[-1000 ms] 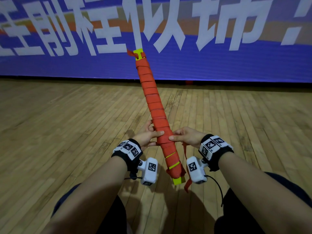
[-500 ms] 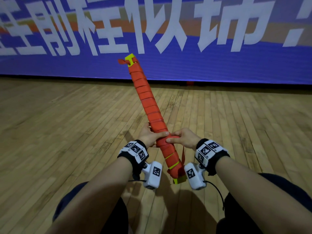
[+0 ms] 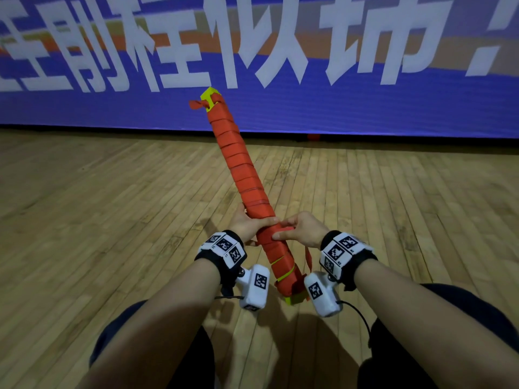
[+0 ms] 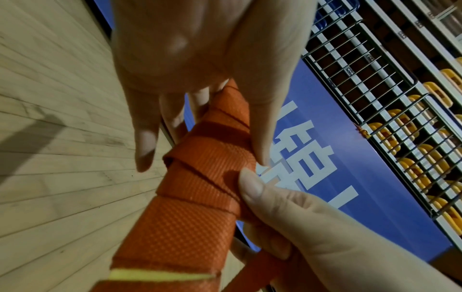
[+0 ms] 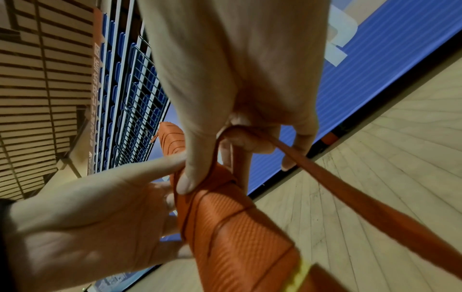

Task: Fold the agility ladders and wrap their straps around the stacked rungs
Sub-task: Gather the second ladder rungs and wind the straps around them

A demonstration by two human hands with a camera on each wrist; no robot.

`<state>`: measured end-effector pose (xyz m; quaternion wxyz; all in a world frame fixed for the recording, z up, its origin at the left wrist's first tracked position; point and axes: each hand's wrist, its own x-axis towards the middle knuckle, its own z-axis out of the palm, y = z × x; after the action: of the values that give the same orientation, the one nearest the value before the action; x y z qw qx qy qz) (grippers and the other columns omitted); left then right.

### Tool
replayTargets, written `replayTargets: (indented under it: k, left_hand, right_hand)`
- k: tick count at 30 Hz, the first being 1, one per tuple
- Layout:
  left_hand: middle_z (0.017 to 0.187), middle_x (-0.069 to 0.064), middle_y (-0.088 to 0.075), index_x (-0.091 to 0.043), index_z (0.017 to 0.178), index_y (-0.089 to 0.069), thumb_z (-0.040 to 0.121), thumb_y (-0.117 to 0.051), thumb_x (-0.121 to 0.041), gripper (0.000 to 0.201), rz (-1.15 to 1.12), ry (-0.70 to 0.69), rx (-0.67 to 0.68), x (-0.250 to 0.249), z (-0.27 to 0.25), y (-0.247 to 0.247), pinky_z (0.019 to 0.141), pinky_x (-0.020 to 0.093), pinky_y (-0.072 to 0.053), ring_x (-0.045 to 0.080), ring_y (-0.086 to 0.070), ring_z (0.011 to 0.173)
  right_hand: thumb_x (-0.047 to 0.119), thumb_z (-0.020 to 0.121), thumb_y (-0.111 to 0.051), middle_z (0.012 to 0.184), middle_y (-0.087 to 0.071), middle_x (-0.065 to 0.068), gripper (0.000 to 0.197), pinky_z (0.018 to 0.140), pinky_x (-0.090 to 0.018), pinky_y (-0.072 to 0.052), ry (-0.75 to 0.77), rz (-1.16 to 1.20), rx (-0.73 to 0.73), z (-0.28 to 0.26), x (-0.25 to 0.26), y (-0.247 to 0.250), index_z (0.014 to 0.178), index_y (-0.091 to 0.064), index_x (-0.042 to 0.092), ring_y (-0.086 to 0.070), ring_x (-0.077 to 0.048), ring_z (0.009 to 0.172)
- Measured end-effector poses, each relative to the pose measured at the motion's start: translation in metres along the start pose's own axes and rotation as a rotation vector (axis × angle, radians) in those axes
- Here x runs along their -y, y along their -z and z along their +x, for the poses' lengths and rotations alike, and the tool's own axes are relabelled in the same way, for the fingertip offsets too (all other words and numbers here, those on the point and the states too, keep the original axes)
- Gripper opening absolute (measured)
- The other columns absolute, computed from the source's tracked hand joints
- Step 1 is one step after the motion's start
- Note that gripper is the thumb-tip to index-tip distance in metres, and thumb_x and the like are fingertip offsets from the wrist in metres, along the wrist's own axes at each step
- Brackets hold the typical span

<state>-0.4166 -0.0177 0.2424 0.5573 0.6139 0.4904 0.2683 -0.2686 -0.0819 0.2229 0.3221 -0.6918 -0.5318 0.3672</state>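
Both hands on orange bundle [image 3: 247, 189], tilted up off wood floor [image 3: 84, 220]: left hand [image 3: 248, 226] wrapped around it, right hand [image 3: 303, 228] thumb pressing the wrap. Left wrist: left thumb [image 4: 260, 126] along wrapped strap [image 4: 200, 177]. Right wrist: loose strap end [image 5: 350, 195] hooked through curled right fingers [image 5: 250, 142].

1. The folded agility ladder [image 3: 247, 189] is a long bundle of stacked yellow rungs, held off the wooden floor and tilted, far end leaning up and to the left.
2. Its orange strap [image 3: 241, 175] is wound in overlapping turns along almost the whole length; yellow shows only at both ends.
3. A loose strap tail [image 5: 370, 201] hangs free near the lower end.
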Motion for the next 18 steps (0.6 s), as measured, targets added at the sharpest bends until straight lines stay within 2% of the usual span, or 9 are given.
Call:
replayTargets:
  k: [2, 3, 6, 9, 10, 13, 15, 18]
  left_hand:
    - [0.112, 0.003, -0.063, -0.02, 0.127, -0.043, 0.069, -0.085, -0.025, 0.072, -0.019, 0.027, 0.029, -0.001, -0.001, 0.002, 0.076, 0.044, -0.057, 0.02, -0.062, 0.095]
    - [0.112, 0.003, -0.063, -0.019, 0.128, -0.044, 0.07, -0.084, -0.021, 0.071, -0.049, 0.031, 0.035, -0.001, 0.0, 0.003, 0.075, 0.043, -0.057, 0.018, -0.062, 0.093]
    - [0.107, 0.003, -0.062, -0.016, 0.129, -0.042, 0.075, -0.08, -0.012, 0.066, -0.114, 0.023, 0.053, -0.002, -0.002, 0.003, 0.059, 0.029, -0.05, 0.01, -0.059, 0.081]
    - [0.11, 0.005, -0.063, -0.015, 0.131, -0.042, 0.077, -0.078, -0.009, 0.065, -0.13, 0.013, 0.078, -0.001, -0.003, 0.002, 0.057, 0.026, -0.047, 0.009, -0.06, 0.081]
    - [0.11, 0.005, -0.063, -0.014, 0.131, -0.042, 0.076, -0.078, -0.009, 0.065, -0.139, 0.008, 0.076, -0.001, -0.003, 0.002, 0.057, 0.026, -0.047, 0.01, -0.06, 0.081]
    - [0.11, 0.005, -0.063, -0.015, 0.128, -0.042, 0.076, -0.077, -0.006, 0.063, -0.173, 0.006, 0.066, -0.001, 0.0, 0.002, 0.058, 0.027, -0.046, 0.011, -0.06, 0.082]
    - [0.108, 0.003, -0.062, -0.018, 0.125, -0.043, 0.077, -0.076, -0.007, 0.06, -0.179, 0.008, 0.075, -0.003, 0.0, 0.004, 0.059, 0.027, -0.046, 0.01, -0.06, 0.082]
    - [0.108, 0.003, -0.062, -0.018, 0.127, -0.044, 0.077, -0.076, -0.008, 0.06, -0.179, 0.015, 0.095, -0.003, 0.001, 0.007, 0.062, 0.028, -0.048, 0.015, -0.061, 0.089]
  right_hand:
    - [0.026, 0.083, -0.071, 0.105, -0.071, -0.008, 0.031, 0.098, -0.031, -0.046, 0.021, 0.015, 0.048, -0.001, -0.001, 0.003, 0.11, -0.07, 0.011, -0.063, -0.015, 0.099]
    - [0.026, 0.083, -0.071, 0.103, -0.07, -0.008, 0.028, 0.097, -0.031, -0.045, 0.019, 0.019, 0.052, 0.0, -0.002, 0.003, 0.107, -0.07, 0.011, -0.062, -0.015, 0.098]
    - [0.031, 0.078, -0.076, 0.088, -0.065, -0.004, 0.021, 0.087, -0.033, -0.046, -0.032, 0.032, 0.008, 0.004, -0.005, 0.001, 0.083, -0.064, 0.014, -0.059, -0.015, 0.087]
    - [0.028, 0.078, -0.077, 0.071, -0.059, 0.002, 0.022, 0.07, -0.024, -0.042, -0.058, 0.07, 0.015, 0.005, -0.007, 0.004, 0.068, -0.061, 0.016, -0.052, -0.009, 0.07]
    - [0.026, 0.078, -0.077, 0.068, -0.058, 0.002, 0.022, 0.069, -0.023, -0.042, -0.061, 0.087, 0.026, 0.005, -0.007, 0.006, 0.066, -0.062, 0.015, -0.051, -0.008, 0.069]
    - [0.024, 0.077, -0.077, 0.067, -0.062, 0.001, 0.022, 0.08, -0.03, -0.046, -0.07, 0.124, 0.058, 0.004, -0.01, 0.011, 0.063, -0.064, 0.015, -0.055, -0.011, 0.074]
    - [0.021, 0.078, -0.076, 0.067, -0.064, 0.003, 0.02, 0.087, -0.03, -0.048, -0.064, 0.134, 0.052, 0.004, -0.01, 0.011, 0.063, -0.065, 0.014, -0.059, -0.011, 0.074]
    - [0.02, 0.079, -0.075, 0.069, -0.065, 0.002, 0.02, 0.086, -0.03, -0.048, -0.046, 0.136, 0.037, 0.005, -0.008, 0.011, 0.064, -0.063, 0.013, -0.059, -0.009, 0.073]
